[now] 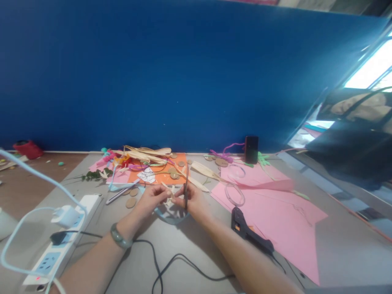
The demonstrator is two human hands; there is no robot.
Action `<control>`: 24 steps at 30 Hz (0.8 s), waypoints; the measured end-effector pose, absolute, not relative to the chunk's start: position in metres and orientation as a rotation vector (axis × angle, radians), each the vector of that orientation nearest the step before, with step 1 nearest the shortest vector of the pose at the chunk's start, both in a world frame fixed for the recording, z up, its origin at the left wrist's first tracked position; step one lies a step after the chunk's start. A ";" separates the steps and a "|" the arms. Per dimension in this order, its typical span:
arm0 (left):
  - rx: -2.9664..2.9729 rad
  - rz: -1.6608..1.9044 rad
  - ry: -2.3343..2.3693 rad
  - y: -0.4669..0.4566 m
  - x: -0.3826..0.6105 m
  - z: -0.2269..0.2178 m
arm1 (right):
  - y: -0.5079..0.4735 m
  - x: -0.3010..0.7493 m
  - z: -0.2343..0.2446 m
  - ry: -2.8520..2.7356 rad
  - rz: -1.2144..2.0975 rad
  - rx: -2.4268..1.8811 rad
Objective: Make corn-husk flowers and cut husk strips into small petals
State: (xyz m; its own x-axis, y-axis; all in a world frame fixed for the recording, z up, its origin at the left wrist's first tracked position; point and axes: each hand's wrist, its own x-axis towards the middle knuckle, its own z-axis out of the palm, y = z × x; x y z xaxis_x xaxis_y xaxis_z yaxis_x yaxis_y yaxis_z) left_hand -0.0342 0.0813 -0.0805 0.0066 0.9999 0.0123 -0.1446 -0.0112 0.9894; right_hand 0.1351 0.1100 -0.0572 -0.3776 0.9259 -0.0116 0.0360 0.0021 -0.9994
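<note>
at the far left edge of the frame a red cloth pouch (23, 148) lies by the blue wall, well apart from the work. in the lower left a white plastic power strip (45, 257) lies along the grey desk (171, 245) with a white charger plug (65, 215) seated in one socket, near enough for the cords to reach the middle. the left hand (151, 199), with a green stone bangle (120, 237) on its wrist, sits just left of centre, its fingers (163, 195) pinching a small pale straw piece (169, 201) so it is steady and raised off the desk. the right hand (193, 203) meets it from the other side, fingers pressed together around a dark slim metal tool (185, 191), seemingly scissors, held upright with its tip touching the straw piece. beneath both hands lies a pale blue round thing (171, 217), perhaps a shallow dish; the hands hide whatever is in it. just above, an orange paper sheet (167, 176) carries a heap of dried straw strips (147, 154) and brown cardboard discs (174, 175), stock kept within reach. right of centre a black glue gun (249, 232) lies beside wide pink paper sheets (275, 204), a clear plastic ring (234, 194) lies on their left edge, and a black phone (251, 149) stands against the wall.
</note>
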 end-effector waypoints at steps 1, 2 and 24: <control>1.122 1.273 1.095 0.082 -0.035 -0.082 | 0.109 0.135 -0.058 -1.517 1.456 -1.032; 1.120 1.271 1.105 0.083 -0.035 -0.083 | 0.109 0.134 -0.059 -1.517 1.445 -1.034; 0.990 1.247 1.151 0.081 -0.031 -0.084 | 0.110 0.134 -0.061 -1.484 1.433 -1.032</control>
State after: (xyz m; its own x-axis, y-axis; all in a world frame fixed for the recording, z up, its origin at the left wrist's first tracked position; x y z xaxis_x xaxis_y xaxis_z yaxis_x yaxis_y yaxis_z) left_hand -0.0311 0.0807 -0.0836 -0.0325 0.9947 -0.0979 -0.1778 0.0907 0.9799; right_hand 0.1342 0.1102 -0.0613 -0.3365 0.9416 0.0124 0.0204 0.0204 -0.9996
